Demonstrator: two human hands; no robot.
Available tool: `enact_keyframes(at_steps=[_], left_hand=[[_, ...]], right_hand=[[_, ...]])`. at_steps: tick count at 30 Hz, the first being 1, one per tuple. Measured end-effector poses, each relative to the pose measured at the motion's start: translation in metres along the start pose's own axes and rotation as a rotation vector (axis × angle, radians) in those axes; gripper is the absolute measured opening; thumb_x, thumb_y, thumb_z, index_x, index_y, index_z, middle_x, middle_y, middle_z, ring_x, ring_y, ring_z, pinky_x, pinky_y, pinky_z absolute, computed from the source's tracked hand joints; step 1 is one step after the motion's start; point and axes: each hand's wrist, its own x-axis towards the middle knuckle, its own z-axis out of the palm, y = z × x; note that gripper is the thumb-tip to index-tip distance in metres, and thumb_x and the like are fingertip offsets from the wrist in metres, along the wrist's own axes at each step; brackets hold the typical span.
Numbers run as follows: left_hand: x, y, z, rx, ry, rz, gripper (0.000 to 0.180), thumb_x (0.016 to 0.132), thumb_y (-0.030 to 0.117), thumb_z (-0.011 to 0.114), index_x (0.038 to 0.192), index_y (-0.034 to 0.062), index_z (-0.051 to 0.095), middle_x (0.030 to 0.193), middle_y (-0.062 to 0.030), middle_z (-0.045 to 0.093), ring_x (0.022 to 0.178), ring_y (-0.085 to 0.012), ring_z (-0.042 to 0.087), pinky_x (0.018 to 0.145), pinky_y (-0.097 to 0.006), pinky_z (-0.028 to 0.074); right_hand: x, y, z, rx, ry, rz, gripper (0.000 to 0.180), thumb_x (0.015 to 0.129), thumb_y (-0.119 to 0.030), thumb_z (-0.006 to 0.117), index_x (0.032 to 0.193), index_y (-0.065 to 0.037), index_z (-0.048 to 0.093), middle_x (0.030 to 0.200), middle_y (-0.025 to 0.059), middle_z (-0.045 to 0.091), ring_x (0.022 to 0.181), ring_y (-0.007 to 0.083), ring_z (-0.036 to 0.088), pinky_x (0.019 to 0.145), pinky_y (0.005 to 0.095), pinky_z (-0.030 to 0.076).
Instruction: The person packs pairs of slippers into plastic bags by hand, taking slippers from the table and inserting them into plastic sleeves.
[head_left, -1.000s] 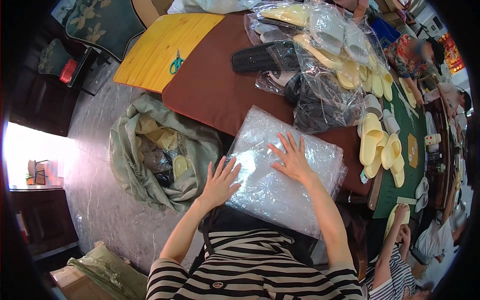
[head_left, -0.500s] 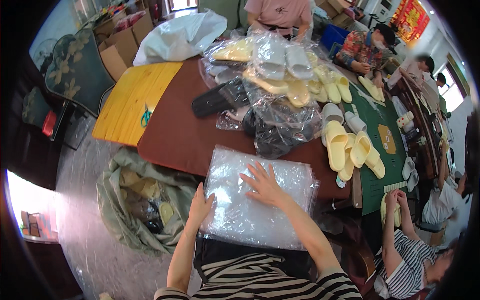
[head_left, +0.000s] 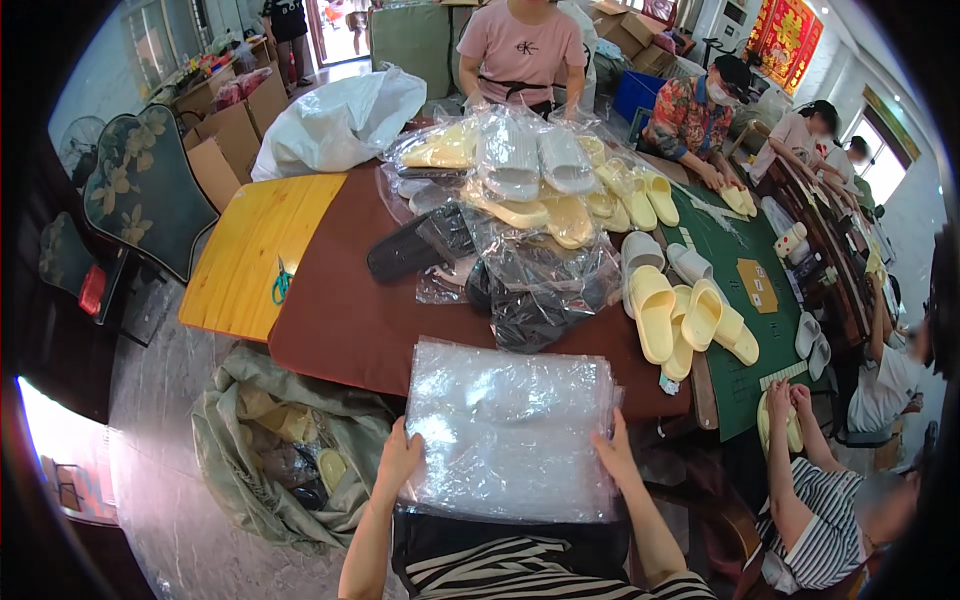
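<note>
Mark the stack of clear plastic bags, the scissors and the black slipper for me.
stack of clear plastic bags (head_left: 510, 430), head view, middle of the top bag.
scissors (head_left: 282, 284), head view, teal handles.
black slipper (head_left: 405, 255), head view, its upper strap.

Bright daylight from doorway and windows, glare on the plastic bags (head_left: 510, 430), fisheye-bent dark edges.
</note>
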Motion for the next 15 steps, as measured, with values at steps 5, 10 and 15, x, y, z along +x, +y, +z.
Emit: enact_keyframes(at_steps=[5, 10, 15], left_hand=[[-0.008, -0.020, 0.011, -0.018, 0.070, 0.200, 0.051, 0.091, 0.012, 0.048, 0.140, -0.0026, 0.038, 0.125, -0.0362, 0.053, 0.115, -0.0504, 0.053, 0.097, -0.049, 0.043], [-0.010, -0.035, 0.014, 0.104, 0.072, 0.188, 0.060, 0.091, 0.013, 0.045, 0.147, -0.0015, 0.029, 0.122, -0.0348, 0.054, 0.108, -0.0521, 0.054, 0.095, -0.053, 0.043], [-0.017, 0.045, -0.008, 0.684, 0.195, 0.198, 0.058, 0.090, 0.017, 0.056, 0.144, 0.0019, 0.038, 0.117, -0.0231, 0.055, 0.109, -0.0406, 0.054, 0.092, -0.049, 0.045]], right_hand=[[-0.013, -0.008, 0.015, -0.097, -0.010, -0.052, 0.089, 0.087, -0.022, 0.070, 0.154, -0.002, 0.014, 0.149, 0.0261, 0.029, 0.137, 0.0388, 0.034, 0.115, 0.0421, 0.027], [-0.011, -0.007, 0.014, -0.093, 0.008, -0.084, 0.091, 0.084, -0.017, 0.071, 0.155, -0.003, 0.014, 0.144, 0.0261, 0.034, 0.133, 0.0388, 0.038, 0.113, 0.0419, 0.031], [-0.007, -0.007, 0.006, -0.155, 0.010, -0.075, 0.094, 0.085, -0.019, 0.071, 0.155, -0.003, 0.011, 0.146, 0.0269, 0.032, 0.134, 0.0390, 0.038, 0.114, 0.0424, 0.030]])
